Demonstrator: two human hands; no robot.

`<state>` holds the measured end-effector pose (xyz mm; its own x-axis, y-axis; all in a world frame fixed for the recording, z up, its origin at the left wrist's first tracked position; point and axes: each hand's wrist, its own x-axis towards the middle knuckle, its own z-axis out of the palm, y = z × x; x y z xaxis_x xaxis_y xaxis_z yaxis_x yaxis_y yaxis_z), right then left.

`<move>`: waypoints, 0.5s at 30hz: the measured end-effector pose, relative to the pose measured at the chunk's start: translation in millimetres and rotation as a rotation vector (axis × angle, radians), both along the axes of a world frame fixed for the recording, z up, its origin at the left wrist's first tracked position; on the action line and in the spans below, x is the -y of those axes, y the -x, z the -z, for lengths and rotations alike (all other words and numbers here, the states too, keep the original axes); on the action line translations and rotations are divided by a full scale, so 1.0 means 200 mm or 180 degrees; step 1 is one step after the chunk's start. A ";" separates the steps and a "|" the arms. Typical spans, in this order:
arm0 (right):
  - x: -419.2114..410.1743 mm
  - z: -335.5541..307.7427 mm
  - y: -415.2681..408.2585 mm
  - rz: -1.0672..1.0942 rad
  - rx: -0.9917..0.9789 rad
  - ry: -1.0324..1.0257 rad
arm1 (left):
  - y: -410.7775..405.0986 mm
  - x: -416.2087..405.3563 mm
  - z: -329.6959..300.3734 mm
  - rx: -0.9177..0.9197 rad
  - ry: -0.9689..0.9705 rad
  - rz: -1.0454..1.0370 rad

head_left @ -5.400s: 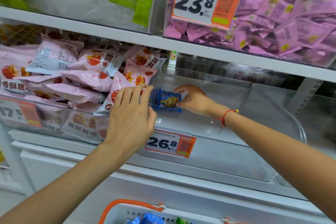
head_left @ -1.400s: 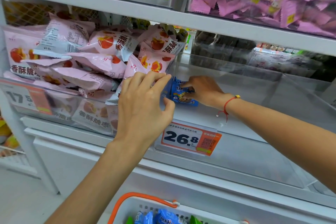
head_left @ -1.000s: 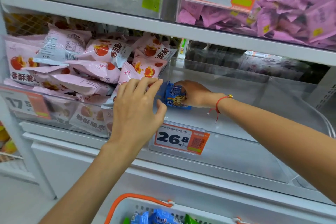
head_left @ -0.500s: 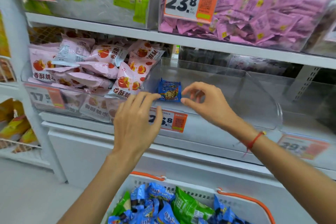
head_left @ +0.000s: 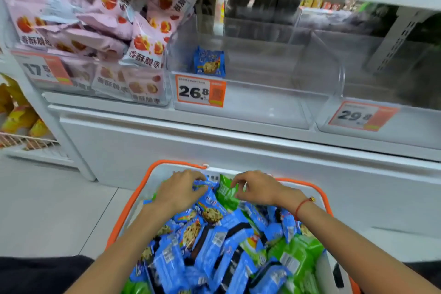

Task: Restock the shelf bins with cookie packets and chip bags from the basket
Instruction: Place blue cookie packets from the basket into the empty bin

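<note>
The white basket with an orange rim (head_left: 143, 188) sits low in front of me, heaped with blue cookie packets (head_left: 210, 248) and green chip bags (head_left: 298, 253). My left hand (head_left: 180, 192) is down in its far end, fingers curled over the top of a blue cookie packet (head_left: 207, 200). My right hand (head_left: 259, 190) hovers beside it, fingers curled at the edge of a green chip bag (head_left: 225, 194); a firm grip is not clear. One blue cookie packet (head_left: 209, 64) stands alone in the clear shelf bin (head_left: 262, 107) tagged 26.8.
Left of that bin, a clear bin is piled with pink snack bags (head_left: 100, 31). To the right is another clear bin with a 29.8 tag (head_left: 360, 116). A white cabinet front (head_left: 214, 141) lies between shelf and basket. Yellow bags (head_left: 16, 117) fill a rack at far left.
Both hands left the shelf bin and dropped into the basket, leaving the blue cookie packet standing in the bin. My view tilted down onto the basket.
</note>
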<state>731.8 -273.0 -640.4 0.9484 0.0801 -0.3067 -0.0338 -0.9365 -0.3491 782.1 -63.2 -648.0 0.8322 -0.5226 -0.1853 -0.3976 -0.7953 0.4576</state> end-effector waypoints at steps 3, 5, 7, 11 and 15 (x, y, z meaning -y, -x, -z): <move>-0.04 0.10 0.06 -0.0187 -0.0967 -0.0172 | 0.09 0.00 0.15 -0.0626 0.0120 0.0284; -0.05 0.13 0.10 -0.0281 -0.1452 -0.0249 | 0.13 0.00 0.21 -0.0384 0.0135 0.0254; -0.06 0.15 0.12 -0.0324 -0.1543 -0.0268 | 0.14 0.00 0.24 -0.0157 0.0099 0.0137; -0.07 0.15 0.11 -0.0087 -0.0979 -0.0286 | 0.11 0.02 0.23 -0.0382 -0.0059 -0.0104; -0.03 0.10 0.10 0.0273 -0.0627 -0.0371 | 0.09 0.02 0.21 -0.0375 0.0056 -0.0349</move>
<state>712.0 -267.8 -661.0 0.8761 0.0476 -0.4798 -0.1895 -0.8811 -0.4334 764.2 -66.7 -690.6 0.8574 -0.4338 -0.2768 -0.2514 -0.8225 0.5102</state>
